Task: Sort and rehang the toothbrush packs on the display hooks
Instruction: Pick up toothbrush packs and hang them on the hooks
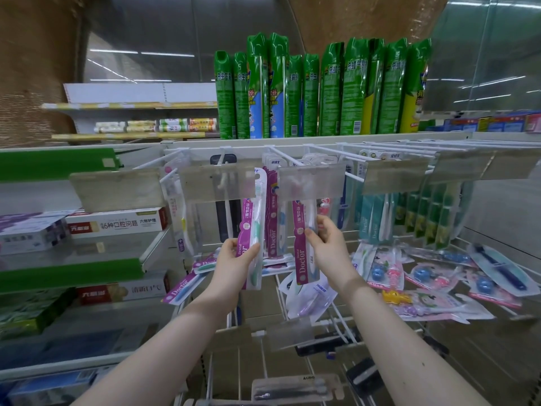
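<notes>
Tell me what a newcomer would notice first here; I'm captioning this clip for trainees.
At centre, the left hand grips a green-brush magenta pack and the right hand a second magenta pack, both held up by the display hooks. Above them, tall green spray cans line the top shelf; loose packs lie scattered at lower right.

Left hand gripping green-brush pack, right hand pinching blue-brush pack, below display hooks
</notes>
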Demonstrator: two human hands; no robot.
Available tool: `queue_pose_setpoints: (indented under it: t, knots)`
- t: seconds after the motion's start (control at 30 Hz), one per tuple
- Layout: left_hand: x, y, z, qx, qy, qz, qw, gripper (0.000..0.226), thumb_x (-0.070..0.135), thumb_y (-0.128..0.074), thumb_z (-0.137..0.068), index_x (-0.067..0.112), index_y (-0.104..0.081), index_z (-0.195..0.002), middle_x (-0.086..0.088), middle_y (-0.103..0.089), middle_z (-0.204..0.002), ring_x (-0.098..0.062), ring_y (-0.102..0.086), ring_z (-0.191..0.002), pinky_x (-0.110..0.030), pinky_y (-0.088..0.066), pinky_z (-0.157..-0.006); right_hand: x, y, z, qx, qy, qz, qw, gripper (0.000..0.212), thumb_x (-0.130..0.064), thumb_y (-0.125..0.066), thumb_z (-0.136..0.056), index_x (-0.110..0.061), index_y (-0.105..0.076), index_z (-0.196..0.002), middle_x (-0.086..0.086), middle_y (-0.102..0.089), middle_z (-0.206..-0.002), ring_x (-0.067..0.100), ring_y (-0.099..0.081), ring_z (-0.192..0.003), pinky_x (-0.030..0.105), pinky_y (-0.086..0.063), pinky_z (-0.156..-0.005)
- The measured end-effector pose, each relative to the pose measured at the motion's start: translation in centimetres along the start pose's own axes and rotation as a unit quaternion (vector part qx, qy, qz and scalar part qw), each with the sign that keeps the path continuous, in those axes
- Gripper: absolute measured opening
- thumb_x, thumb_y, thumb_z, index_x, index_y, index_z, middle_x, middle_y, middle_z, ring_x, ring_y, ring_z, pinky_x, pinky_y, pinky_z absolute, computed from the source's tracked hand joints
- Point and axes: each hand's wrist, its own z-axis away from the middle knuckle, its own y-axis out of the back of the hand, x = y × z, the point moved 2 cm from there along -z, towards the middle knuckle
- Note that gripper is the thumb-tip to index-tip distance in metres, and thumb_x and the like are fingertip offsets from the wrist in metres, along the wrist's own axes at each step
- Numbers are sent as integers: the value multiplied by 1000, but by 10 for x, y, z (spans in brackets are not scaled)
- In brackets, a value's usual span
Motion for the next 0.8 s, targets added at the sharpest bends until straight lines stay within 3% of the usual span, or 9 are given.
queue_pose_setpoints:
  t: [0.07,0.13,0.2,0.27,0.37,0.5,0.67,0.73,0.8]
  knots:
    - [0,0,-1,1,1,-2,1000,27,31,-57,-93,19,-45,-114,13,-56,-96,-5,-56,-85,-24,-49,-64,-1,0,0,-3,2,1,1000,36,-14,-47,-98,-13,-43,-134,0,-55,-123,12,-56,-106,7,-46,-66]
    - [-1,0,-2,3,2,-3,1000,27,31,-57,-93,18,-46,-115,12,-57,-96,-7,-58,-86,-26,-50,-66,0,0,-1,0,1,5,1000,36,-15,-47,-98,-14,-43,-134,-2,-53,-124,10,-54,-107,10,-46,-79]
    - [-1,-1,-3,5,2,-2,1000,27,31,-57,-93,18,-46,-114,11,-58,-97,-12,-60,-89,-31,-52,-70,2,-2,-2,-3,1,12,1000,37,-16,-49,-97,-14,-43,-134,2,-54,-129,15,-54,-116,29,-45,-100]
    - [-2,-3,-3,6,5,0,1000,28,31,-57,-93,17,-46,-115,8,-58,-99,-18,-60,-95,-35,-52,-77,4,-5,-2,-16,1,20,1000,36,-17,-50,-97,-15,-45,-132,6,-57,-129,21,-55,-119,39,-45,-103]
    - [-3,-6,-4,6,7,7,1000,27,30,-57,-93,17,-46,-114,5,-59,-102,-21,-60,-100,-36,-50,-79,6,-9,-2,-25,11,29,999,28,-15,-50,-96,-16,-50,-125,3,-62,-120,14,-62,-107,35,-50,-96]
    - [-3,-7,-2,8,6,15,1000,26,29,-58,-93,17,-46,-113,6,-59,-99,-19,-60,-98,-34,-51,-76,10,-15,-3,-32,11,22,999,36,-20,-52,-96,-17,-46,-131,6,-58,-129,17,-61,-111,37,-53,-93]
    - [-1,-6,-1,12,-8,12,1000,24,27,-56,-94,19,-44,-113,11,-56,-95,-7,-58,-85,-35,-49,-82,12,-17,-9,-24,0,30,999,38,-24,-52,-96,-14,-46,-132,5,-61,-124,11,-65,-97,15,-53,-66]
    - [-1,-5,-2,18,-13,12,1000,23,26,-56,-94,19,-44,-112,12,-55,-94,-5,-56,-83,-35,-48,-83,11,-18,-17,-4,2,44,999,39,-25,-53,-95,-12,-47,-132,3,-57,-129,12,-61,-103,15,-50,-72]
    - [-2,-6,-5,27,-13,15,999,24,26,-56,-94,19,-43,-112,12,-55,-93,-10,-57,-86,-35,-49,-83,7,-24,-25,4,4,57,998,40,-26,-55,-94,-11,-49,-132,3,-57,-129,15,-58,-109,24,-52,-83]
